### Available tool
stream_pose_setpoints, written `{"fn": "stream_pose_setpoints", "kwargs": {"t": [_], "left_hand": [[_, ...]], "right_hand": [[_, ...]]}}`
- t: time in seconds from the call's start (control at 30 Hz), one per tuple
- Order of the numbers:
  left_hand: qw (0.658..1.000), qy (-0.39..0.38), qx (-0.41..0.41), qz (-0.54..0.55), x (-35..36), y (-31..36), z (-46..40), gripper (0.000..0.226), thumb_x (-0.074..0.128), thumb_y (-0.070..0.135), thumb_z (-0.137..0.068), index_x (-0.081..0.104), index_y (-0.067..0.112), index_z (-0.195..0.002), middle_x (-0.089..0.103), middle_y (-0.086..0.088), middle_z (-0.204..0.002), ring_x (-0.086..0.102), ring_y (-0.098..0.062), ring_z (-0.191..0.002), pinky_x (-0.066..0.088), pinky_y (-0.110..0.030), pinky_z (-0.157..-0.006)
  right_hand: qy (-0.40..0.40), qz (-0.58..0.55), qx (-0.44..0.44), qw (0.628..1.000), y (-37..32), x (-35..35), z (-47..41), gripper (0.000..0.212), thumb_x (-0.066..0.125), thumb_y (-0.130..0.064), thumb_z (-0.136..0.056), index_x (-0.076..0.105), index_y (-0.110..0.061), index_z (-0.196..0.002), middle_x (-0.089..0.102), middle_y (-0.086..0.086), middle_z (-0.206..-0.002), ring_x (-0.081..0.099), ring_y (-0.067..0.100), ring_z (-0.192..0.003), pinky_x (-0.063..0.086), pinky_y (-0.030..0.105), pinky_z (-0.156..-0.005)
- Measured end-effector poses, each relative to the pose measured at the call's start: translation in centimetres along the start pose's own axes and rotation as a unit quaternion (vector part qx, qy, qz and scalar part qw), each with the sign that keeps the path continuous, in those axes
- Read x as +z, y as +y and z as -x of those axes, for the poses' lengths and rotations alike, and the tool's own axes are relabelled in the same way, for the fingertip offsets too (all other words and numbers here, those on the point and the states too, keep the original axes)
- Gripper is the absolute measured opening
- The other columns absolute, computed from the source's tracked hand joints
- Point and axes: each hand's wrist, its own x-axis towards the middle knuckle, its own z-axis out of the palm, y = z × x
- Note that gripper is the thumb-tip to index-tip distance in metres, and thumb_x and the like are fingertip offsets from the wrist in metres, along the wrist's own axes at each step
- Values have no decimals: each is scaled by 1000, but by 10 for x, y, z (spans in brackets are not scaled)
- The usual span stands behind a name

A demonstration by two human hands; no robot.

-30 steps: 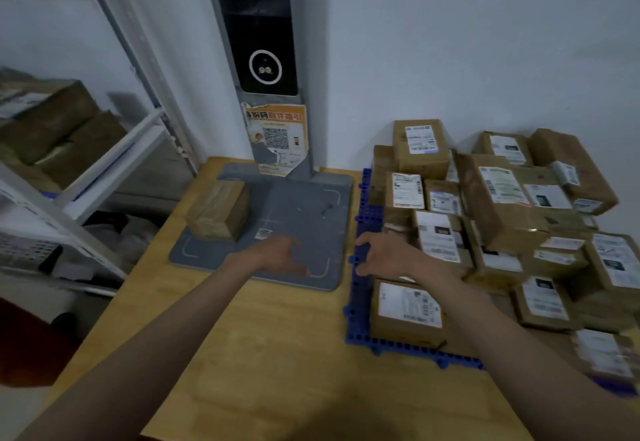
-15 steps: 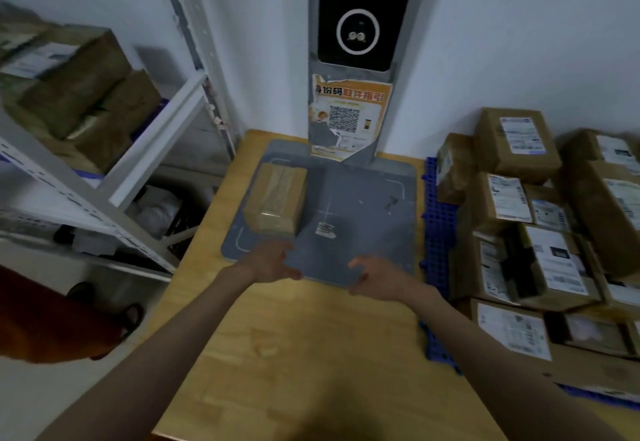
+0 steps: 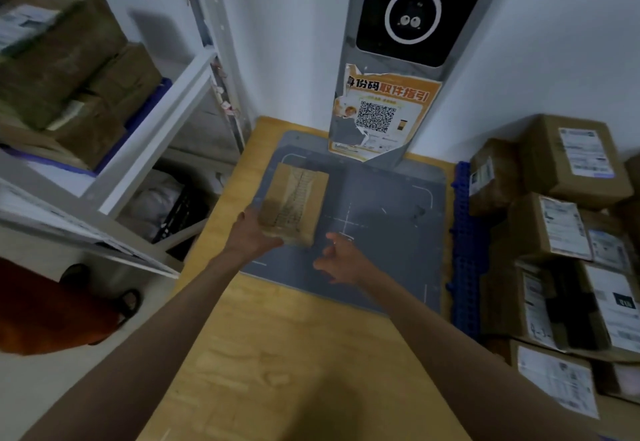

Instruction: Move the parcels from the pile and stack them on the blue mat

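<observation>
A single brown parcel [image 3: 294, 203] is seen lying flat on the grey scanning pad [image 3: 384, 233], toward its ten o'clock corner, apart from the other boxes; its position under the scanner column [image 3: 401, 60] suggests it has been set there to be read before going to the stack. The left hand [image 3: 254, 233] is laid against the parcel's near left corner, fingers out of sight beyond the box and the thumb over the near edge, so a grip appears to be forming, though a full clasp cannot be confirmed. The right hand [image 3: 341, 260] is held just above the pad at the parcel's four o'clock, holding nothing, fingers loosely bent, seemingly placed to take the opposite side so the box can be lifted level by both hands. The blue mat [image 3: 464, 250] is seen at three o'clock on the bench [image 3: 294, 354], its ribbed edge showing beside the pad, and the stacked parcels [image 3: 568, 233] are packed on it with labels mostly upward, probably so they stay readable. More boxes are kept on the white shelf [image 3: 145, 136] at nine o'clock. The next move is judged to be a lift and a carry to three o'clock.
</observation>
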Motion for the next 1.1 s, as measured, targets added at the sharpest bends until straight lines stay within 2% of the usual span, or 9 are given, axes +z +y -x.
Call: {"fn": "stream_pose_setpoints", "kwargs": {"t": [0.07,0.17,0.27,0.4,0.47,0.63,0.77,0.93,1.1], "left_hand": [[996,7,23,82,7,3,-4,101,87,28,-69,27,13,-149,45,-5,-140,44,-26,-132,43,-35,-98],[989,24,58,131,27,5,-1,90,87,33,-67,39,9,-139,52,-11,-131,53,-29,-121,48,-42,-96],[993,13,37,108,54,7,11,93,83,29,-73,30,10,-148,43,-12,-145,46,-29,-130,41,-38,-106],[982,-93,128,100,78,12,21,67,75,21,-84,41,23,-141,49,19,-121,51,0,-111,44,-23,-88],[972,-142,164,92,77,21,21,61,72,17,-87,41,31,-137,45,25,-120,46,-1,-116,39,-7,-83],[977,-4,209,36,53,52,1,46,76,8,-79,61,6,-122,57,-6,-119,57,-25,-111,37,-11,-86],[967,137,210,-38,29,61,-27,73,83,13,-67,49,11,-131,41,-14,-130,37,-31,-125,30,-30,-105],[993,-70,91,4,41,59,-51,121,91,15,-63,11,16,-155,32,-7,-153,36,-21,-137,38,-37,-106],[993,-88,67,48,63,35,-36,102,93,16,-58,37,18,-143,59,-1,-119,56,-28,-117,50,-40,-94]], "right_hand": [[-20,-18,0,1000,-1,2,-8,88,63,-18,-92,3,-24,-156,30,8,-154,59,22,-105,56,30,-70],[-3,-11,-28,1000,2,0,-19,91,65,-17,-90,3,-23,-156,24,1,-158,42,31,-136,50,43,-97],[56,-38,-88,994,6,-6,-28,78,68,-15,-84,26,-27,-148,44,-2,-138,44,34,-131,45,38,-91],[154,-25,-59,986,17,-26,-35,110,83,-35,-71,10,-21,-152,12,4,-152,22,24,-138,29,31,-99],[163,24,-29,986,21,-40,-38,119,84,-49,-64,6,-26,-151,3,2,-154,26,30,-139,35,44,-106],[182,124,11,975,19,-53,-45,121,84,-51,-63,1,-23,-147,4,12,-153,36,43,-133,39,60,-100],[150,122,24,981,22,-53,-46,123,81,-41,-73,-14,-25,-150,-4,16,-158,40,46,-130,39,61,-100],[139,200,-23,970,39,-42,-29,110,65,-27,-88,-26,-28,-148,9,12,-158,54,44,-113,46,54,-86],[171,236,-12,957,55,-25,-12,107,54,-8,-85,-30,-31,-147,20,9,-155,61,39,-93,43,43,-68]]}}
